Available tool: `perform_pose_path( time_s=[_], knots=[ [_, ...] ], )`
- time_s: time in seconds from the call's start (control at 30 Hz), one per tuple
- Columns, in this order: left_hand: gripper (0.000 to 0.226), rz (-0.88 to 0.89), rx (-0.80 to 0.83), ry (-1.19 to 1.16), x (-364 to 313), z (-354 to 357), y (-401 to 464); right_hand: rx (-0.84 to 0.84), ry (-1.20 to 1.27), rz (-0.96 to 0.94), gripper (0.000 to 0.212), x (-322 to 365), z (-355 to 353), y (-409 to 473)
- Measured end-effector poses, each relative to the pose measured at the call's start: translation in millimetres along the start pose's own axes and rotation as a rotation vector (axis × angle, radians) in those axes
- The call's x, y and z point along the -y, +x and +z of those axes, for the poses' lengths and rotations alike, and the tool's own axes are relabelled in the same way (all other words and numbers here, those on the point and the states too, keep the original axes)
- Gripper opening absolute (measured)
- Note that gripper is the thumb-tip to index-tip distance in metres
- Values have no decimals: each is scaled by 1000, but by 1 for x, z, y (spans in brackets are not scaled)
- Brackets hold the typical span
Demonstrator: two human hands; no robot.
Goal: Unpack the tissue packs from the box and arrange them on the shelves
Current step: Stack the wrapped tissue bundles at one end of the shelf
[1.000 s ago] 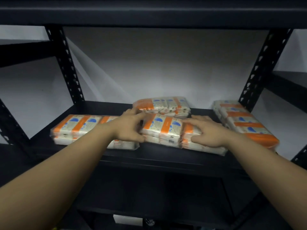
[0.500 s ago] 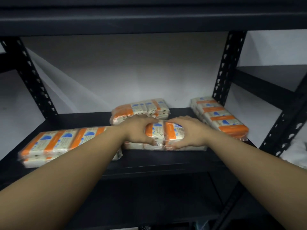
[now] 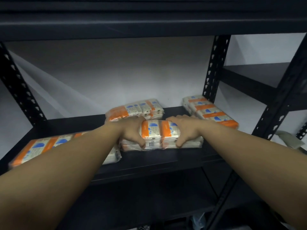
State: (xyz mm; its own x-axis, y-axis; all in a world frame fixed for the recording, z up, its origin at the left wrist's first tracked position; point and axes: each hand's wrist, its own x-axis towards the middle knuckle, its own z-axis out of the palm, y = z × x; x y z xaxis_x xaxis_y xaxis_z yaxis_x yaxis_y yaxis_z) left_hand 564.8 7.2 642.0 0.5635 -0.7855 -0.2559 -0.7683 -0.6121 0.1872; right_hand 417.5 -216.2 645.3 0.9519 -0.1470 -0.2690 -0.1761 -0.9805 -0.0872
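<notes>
A tissue pack [image 3: 159, 134], white with orange bands and blue marks, lies on the black shelf [image 3: 166, 160] near its middle. My left hand [image 3: 132, 131] clasps its left part and my right hand [image 3: 186, 130] clasps its right part, fingers over the top and thumbs on the front face. Another pack [image 3: 134, 110] lies just behind it by the wall. A long pack [image 3: 211, 112] lies at the right end of the shelf. A further pack [image 3: 41, 148] lies at the left front, partly hidden by my left forearm. The box is out of view.
Black perforated uprights stand at the left [image 3: 18, 87] and right [image 3: 214, 68] rear, and one at the right front [image 3: 280, 97]. The shelf above [image 3: 149, 25] hangs low. A neighbouring shelf unit [image 3: 259, 77] stands to the right. The white wall closes the back.
Both hands have drawn together on the middle pack, from spread flat over it to clasping its two parts. The view has swung left to right across the shelf.
</notes>
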Motion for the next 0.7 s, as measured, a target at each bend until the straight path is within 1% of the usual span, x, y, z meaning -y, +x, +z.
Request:
perform_pose_path(
  time_s=[0.07,0.13,0.2,0.27,0.33,0.4,0.47,0.53,0.63,0.7],
  knots=[
    [119,8,-35,-15,2,3,-2,-30,24,4,131,-4,4,-3],
    [132,-13,-73,-17,5,5,-7,-107,82,16,137,-6,11,-10],
    [141,-86,-132,-104,6,7,-17,-242,161,34,135,-6,21,-20],
    [147,-167,-241,-230,5,11,-26,-404,238,80,127,-4,33,-28],
    [139,-222,-357,-316,-3,20,-34,-554,347,158,115,2,46,-35],
    [126,-253,-420,-341,-11,27,-37,-637,460,233,106,6,59,-39],
    [121,-256,-391,-309,-16,33,-38,-654,540,275,107,5,70,-39],
    [120,-256,-362,-280,-13,38,-39,-650,610,276,108,3,77,-40],
    [137,-225,-373,-234,3,45,-43,-626,675,260,95,0,81,-43],
    [140,-212,-358,-175,15,47,-44,-615,690,252,94,-1,79,-47]
  ],
)
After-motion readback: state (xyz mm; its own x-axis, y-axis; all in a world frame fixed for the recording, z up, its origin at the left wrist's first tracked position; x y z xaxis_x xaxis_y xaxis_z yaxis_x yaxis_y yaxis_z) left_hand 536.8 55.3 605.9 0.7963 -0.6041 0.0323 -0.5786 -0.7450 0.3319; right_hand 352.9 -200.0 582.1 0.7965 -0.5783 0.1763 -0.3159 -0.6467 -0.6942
